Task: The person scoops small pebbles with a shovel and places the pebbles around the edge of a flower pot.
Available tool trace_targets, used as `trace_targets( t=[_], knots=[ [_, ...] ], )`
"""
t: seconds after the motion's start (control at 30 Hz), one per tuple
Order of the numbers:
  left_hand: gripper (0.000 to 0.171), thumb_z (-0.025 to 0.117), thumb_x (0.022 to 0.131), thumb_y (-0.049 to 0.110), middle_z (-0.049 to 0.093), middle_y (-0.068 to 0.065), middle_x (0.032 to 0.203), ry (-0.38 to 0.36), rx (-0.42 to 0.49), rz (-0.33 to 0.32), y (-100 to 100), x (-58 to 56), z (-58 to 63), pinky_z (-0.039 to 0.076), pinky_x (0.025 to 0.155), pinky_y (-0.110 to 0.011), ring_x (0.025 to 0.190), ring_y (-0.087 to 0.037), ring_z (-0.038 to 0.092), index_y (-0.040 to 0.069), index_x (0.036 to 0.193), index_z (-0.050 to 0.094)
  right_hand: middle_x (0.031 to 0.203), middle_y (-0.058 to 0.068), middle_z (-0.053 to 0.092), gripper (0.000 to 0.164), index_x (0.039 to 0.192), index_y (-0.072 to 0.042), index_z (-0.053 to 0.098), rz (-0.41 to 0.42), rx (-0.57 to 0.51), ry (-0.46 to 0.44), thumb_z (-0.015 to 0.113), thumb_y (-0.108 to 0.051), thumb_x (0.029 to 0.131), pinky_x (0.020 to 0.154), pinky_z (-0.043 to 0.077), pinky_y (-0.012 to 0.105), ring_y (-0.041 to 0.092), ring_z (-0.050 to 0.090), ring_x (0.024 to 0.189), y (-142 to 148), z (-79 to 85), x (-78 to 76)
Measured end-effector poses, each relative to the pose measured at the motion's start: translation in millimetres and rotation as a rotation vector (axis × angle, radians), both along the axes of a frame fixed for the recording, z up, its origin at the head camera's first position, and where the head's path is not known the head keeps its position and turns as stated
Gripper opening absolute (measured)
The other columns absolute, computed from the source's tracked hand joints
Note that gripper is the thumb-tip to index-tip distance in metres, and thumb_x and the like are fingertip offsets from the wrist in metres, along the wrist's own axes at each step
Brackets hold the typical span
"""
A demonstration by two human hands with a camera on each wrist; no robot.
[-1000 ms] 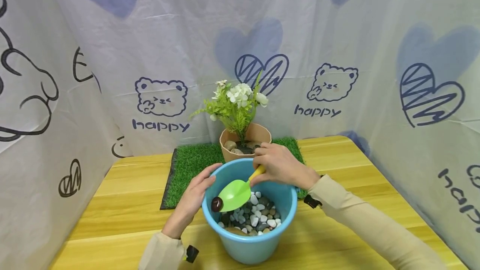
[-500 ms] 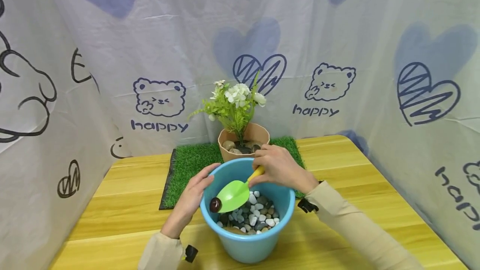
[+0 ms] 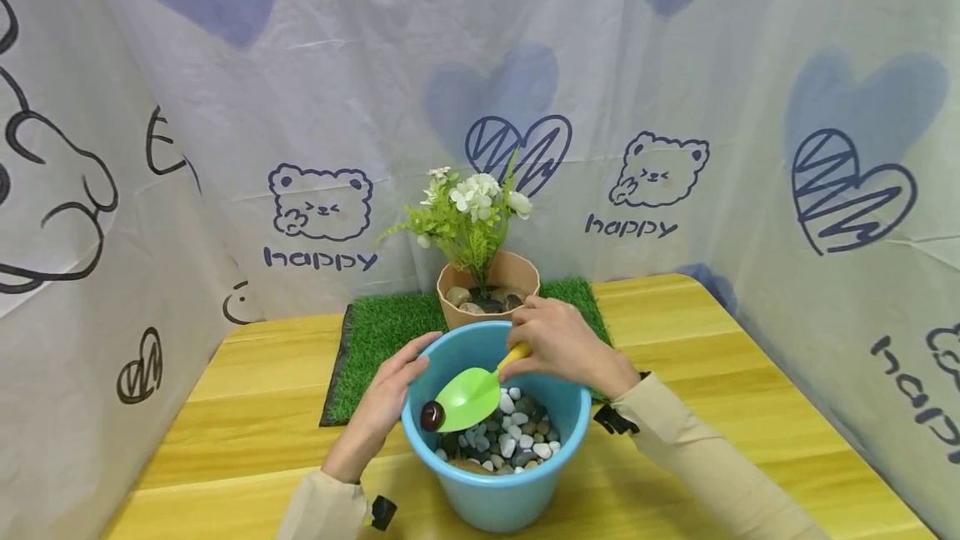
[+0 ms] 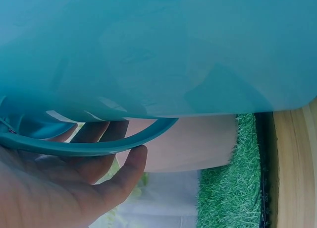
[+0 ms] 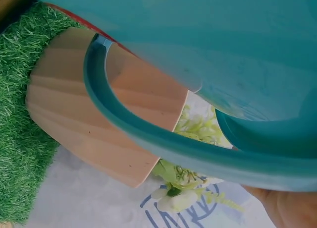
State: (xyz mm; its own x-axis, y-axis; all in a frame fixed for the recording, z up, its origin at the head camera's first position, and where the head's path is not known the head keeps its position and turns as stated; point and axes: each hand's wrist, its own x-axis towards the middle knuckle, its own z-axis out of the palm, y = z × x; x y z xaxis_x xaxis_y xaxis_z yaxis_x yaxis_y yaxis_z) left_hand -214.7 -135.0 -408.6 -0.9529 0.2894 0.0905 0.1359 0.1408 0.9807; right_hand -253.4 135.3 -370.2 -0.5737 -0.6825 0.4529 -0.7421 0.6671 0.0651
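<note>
In the head view my right hand (image 3: pixel 562 344) pinches the yellow handle of a small shovel (image 3: pixel 468 398) with a bright green blade. The blade slants down to the left inside a light blue bucket (image 3: pixel 498 515). Against its tip, by the bucket's left inner wall, sits a glossy dark brown round thing (image 3: pixel 432 416); its kind is unclear. White, grey and brown pebbles (image 3: pixel 517 432) cover the bucket's bottom. My left hand (image 3: pixel 386 394) grips the bucket's left side at the rim. In the left wrist view, its fingers reach behind the blue band (image 4: pixel 94 147) along the bucket's outside.
Behind the bucket stands a peach-coloured pot (image 3: pixel 468 317) with stones and a plant with white flowers (image 3: pixel 476 198). It rests on a green turf mat (image 3: pixel 386 332). The wooden table (image 3: pixel 247 407) is bordered by printed white curtains (image 3: pixel 322 107) at the back and both sides.
The head view shifts slightly. Both hands, the shovel and the dark round thing keep nearly the same places at the bucket.
</note>
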Motion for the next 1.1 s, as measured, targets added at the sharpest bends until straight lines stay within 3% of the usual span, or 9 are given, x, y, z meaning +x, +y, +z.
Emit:
trace_targets(
  t=[0.47,1.1],
  knots=[
    [0.043,0.04,0.106,0.026,0.052,-0.013,0.143,0.02,0.006,-0.006,2.3,2.6,-1.8,0.051,0.1,-0.045,0.125,-0.033,0.056,0.014,0.147,0.045,0.072,-0.012,0.061,0.043,0.076,-0.023,0.075,0.015,-0.006,0.021,0.074,-0.066,0.069,0.057,0.031,0.019,0.006,0.039,0.067,1.8,-2.6,3.3],
    [0.041,0.039,0.106,0.022,0.054,-0.008,0.142,0.025,-0.018,0.041,0.1,2.9,0.8,0.052,0.098,-0.045,0.122,-0.031,0.058,0.02,0.145,0.048,0.071,-0.012,0.06,0.042,0.074,-0.024,0.074,-0.009,-0.009,0.021,0.075,-0.066,0.068,0.057,0.034,0.02,0.007,0.043,0.069,-1.7,-1.5,2.9]
  ],
)
